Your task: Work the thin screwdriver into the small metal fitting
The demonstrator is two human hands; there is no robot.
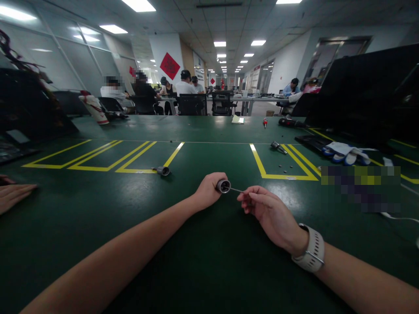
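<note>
My left hand (pixel 209 191) is closed around a hollow metal cylinder (pixel 224 186), its open end turned to the right and toward me. Between the fingertips of my right hand (pixel 266 211) is a thin metal rod (pixel 236 190), whose far end reaches into the cylinder's mouth. Whether the rod touches anything inside I cannot tell. A similar metal part (pixel 163 171) lies to the left on a yellow line, with a narrow tip pointing left. Another such part (pixel 278 148) rests at the right, near several tiny dark pieces (pixel 285 171).
Yellow tape lines (pixel 288 177) mark the green table (pixel 209 270). Gloves (pixel 347 152), a black tool (pixel 290 123), a red-handled tool (pixel 265 123) and a paper pad (pixel 238 119) lie beyond. Another person's hand (pixel 15 194) rests at the left edge. A dark monitor (pixel 366 87) stands right.
</note>
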